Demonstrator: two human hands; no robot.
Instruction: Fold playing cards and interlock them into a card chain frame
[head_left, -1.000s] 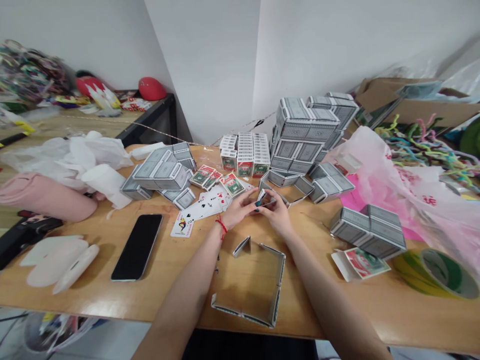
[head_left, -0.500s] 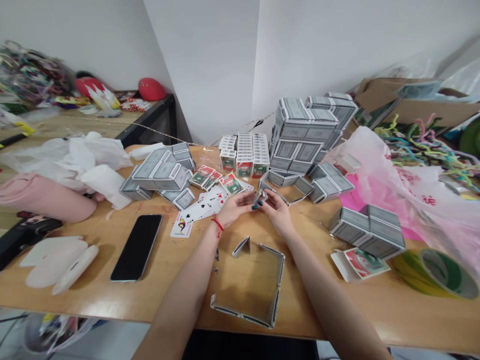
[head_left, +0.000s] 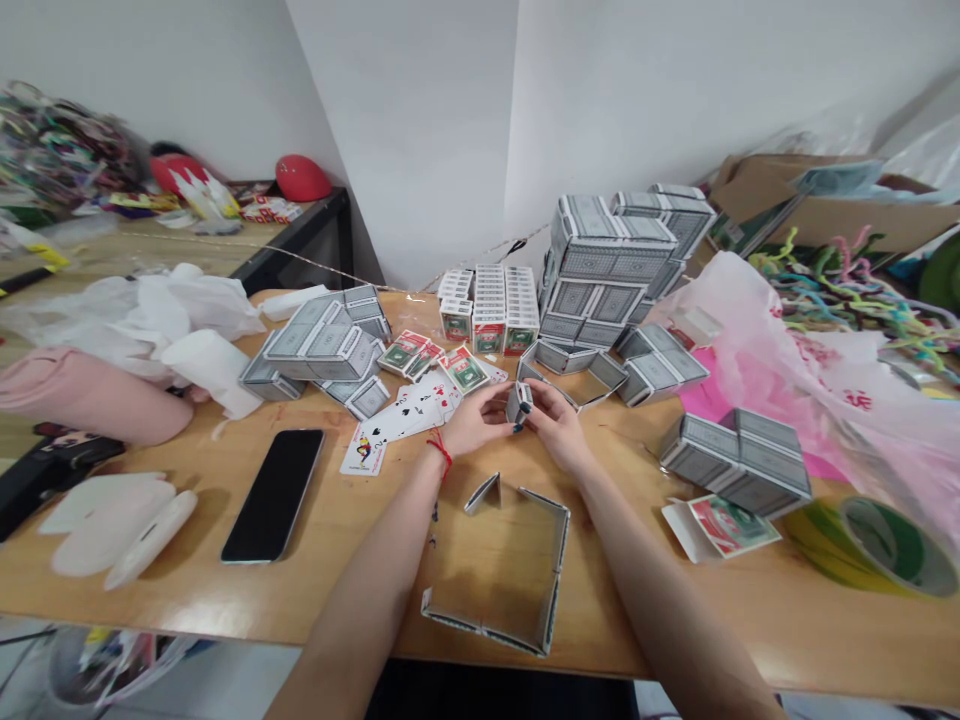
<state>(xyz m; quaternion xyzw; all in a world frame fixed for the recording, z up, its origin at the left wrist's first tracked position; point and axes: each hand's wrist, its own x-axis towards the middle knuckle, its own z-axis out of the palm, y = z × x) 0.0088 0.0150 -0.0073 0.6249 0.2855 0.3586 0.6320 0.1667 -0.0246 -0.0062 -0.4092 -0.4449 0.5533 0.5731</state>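
Between my hands is a small folded playing card (head_left: 519, 403), its grey patterned back partly visible. My left hand (head_left: 480, 420) grips it from the left, wearing a red string bracelet at the wrist. My right hand (head_left: 553, 422) closes on its right side, thumb and fingers bent. On the table between my forearms stands a square outline of folded cards (head_left: 556, 570), with a gap at its upper left. A V-folded card (head_left: 484, 490) stands by that gap. Loose playing cards (head_left: 405, 412) lie fanned out beyond my left wrist, a joker among them.
Behind my hands are rows of card boxes (head_left: 489, 315) and a tall stack of folded-card blocks (head_left: 607, 265). More blocks (head_left: 319, 345) sit left, others (head_left: 735, 462) right. A phone (head_left: 274, 495), yellow tape roll (head_left: 874, 545) and pink plastic bag (head_left: 757, 330) lie around.
The folded card in my fingers has turned so more of its patterned back shows. My left hand has shifted slightly right and tilted; things on the table stay put.
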